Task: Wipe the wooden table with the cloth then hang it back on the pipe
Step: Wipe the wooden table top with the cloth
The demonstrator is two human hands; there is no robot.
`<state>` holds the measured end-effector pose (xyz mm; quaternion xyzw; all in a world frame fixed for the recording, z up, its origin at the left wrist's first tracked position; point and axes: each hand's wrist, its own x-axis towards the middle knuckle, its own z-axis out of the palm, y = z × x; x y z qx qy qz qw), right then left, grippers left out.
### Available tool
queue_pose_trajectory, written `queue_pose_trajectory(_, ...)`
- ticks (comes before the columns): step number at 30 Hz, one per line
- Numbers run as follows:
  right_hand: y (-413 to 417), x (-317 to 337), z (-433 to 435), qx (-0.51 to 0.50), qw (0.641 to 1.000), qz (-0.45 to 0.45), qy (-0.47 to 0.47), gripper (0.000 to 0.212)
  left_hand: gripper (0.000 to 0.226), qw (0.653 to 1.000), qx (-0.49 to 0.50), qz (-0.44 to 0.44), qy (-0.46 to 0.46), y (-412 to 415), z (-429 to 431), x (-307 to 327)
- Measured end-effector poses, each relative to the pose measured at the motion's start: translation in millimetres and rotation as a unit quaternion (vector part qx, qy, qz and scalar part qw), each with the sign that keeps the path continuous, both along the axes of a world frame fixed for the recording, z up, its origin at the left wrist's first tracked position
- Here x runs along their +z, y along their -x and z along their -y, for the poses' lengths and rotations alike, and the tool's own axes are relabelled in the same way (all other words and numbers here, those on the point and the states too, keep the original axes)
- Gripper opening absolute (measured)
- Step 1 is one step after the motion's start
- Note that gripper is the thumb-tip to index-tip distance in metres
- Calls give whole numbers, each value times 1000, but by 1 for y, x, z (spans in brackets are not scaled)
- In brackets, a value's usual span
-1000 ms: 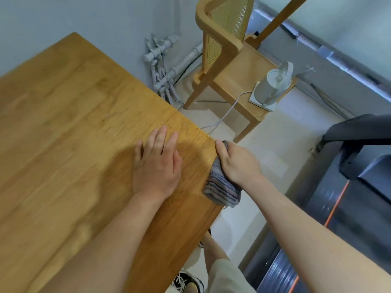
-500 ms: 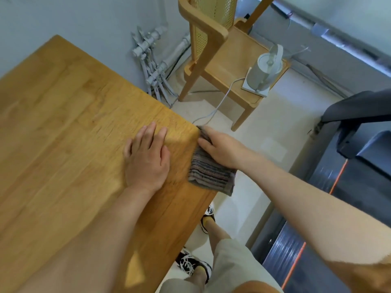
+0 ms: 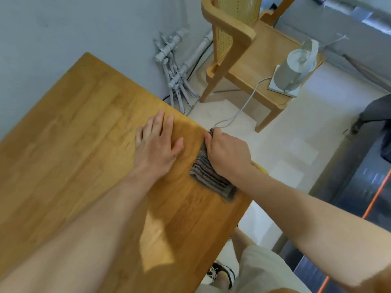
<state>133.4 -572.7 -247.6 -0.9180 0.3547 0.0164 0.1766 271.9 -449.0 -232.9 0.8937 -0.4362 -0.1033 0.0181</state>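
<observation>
Gripping cloth [image 3: 208, 176] at table [image 3: 84, 134] edge, right hand [image 3: 229, 154]; flat before.

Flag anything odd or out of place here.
A kettle stands on the chair seat, its cord trailing loose across the floor, a possible trip hazard. Nothing looks spilled or damaged on the table; the right hand grips the cloth at its edge.

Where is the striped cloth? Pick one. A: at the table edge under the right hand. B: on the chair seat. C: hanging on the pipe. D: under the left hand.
A: the right hand grips the cloth at the table edge; the left hand lies on bare wood.
</observation>
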Motion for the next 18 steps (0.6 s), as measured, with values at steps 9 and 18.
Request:
queue_pose_trajectory(9, -93, -6, 5, 80, 996, 44, 13, 36, 56, 990, 128, 6, 53, -94, 5, -7)
queue_pose_trajectory(18, -236, -7, -2, 107, 987, 112, 30, 41, 50, 968, 186, 25, 167, -108, 3, -19)
